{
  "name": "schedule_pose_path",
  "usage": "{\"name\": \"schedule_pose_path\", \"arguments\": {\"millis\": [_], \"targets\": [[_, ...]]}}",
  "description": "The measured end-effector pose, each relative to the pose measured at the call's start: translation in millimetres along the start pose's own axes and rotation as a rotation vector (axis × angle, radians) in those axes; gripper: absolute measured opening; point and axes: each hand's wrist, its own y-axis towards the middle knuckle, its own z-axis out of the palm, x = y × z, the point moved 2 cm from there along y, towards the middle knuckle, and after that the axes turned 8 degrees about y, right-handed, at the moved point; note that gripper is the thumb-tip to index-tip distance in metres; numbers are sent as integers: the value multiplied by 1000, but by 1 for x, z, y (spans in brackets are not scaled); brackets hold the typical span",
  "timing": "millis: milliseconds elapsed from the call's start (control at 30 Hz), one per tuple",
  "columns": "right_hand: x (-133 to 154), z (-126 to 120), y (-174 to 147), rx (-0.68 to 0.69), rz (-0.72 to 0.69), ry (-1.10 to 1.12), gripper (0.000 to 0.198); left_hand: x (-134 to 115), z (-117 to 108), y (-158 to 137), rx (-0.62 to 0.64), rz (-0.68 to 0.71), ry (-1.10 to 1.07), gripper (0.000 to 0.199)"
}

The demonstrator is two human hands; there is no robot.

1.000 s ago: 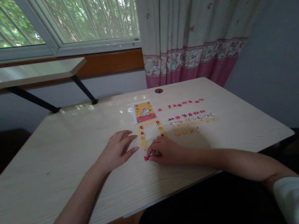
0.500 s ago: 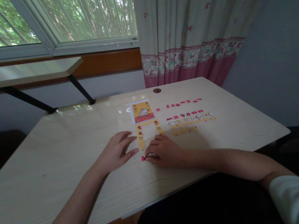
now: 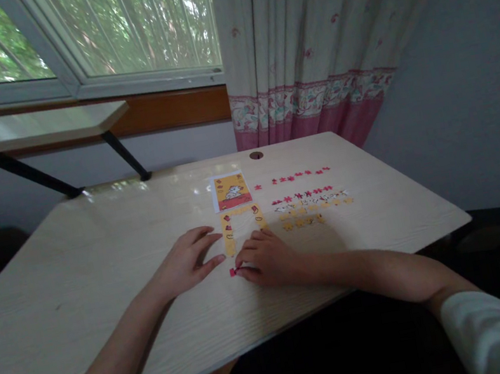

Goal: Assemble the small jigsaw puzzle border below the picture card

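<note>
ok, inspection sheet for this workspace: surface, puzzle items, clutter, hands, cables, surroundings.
Surface: pale wood-grain desk, round hole near far edge.
Puzzle: partial yellow jigsaw border; small red jigsaw piece nearer the person than its left strip; yellow-and-red printed picture card beyond; rows of red, white and yellow jigsaw pieces to the right.
Clutter: small dark mark on the desk's left.
Hands: right hand at the red piece, grip unclear; left hand open beside the border.
Cables: nothing seen.
Surroundings: light-framed window, floral curtain with pink hem, shelf on black struts.

Glossy wood-grained table (image 3: 99, 265), cloth curtain (image 3: 292, 44)
</note>
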Motion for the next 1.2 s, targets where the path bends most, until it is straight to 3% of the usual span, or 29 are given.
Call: {"name": "schedule_pose_path", "arguments": {"millis": [233,400,500,633,767,867,1000,1200], "targets": [[0,-2,-1,-6,1,7,18,2,1,-1,16,-2,9,49],[-14,-22,5,-29,66,-5,19,3,2,-1,10,-8,3,48],[-43,-48,11,-34,127,-32,20,3,2,-1,16,-8,12,47],[-111,-97,5,-8,320,-178,22,3,1,-1,22,-6,14,47],[-191,-139,-33,-37,666,-359,26,3,1,-1,23,0,24,48],[-234,-153,-65,-89,807,-378,25,4,2,-1,28,5,25,48],[-256,-152,-78,-65,757,-296,29,4,2,-1,24,-4,29,47],[-255,-146,-67,3,780,-339,26,3,1,-1,28,-3,17,47]]}}
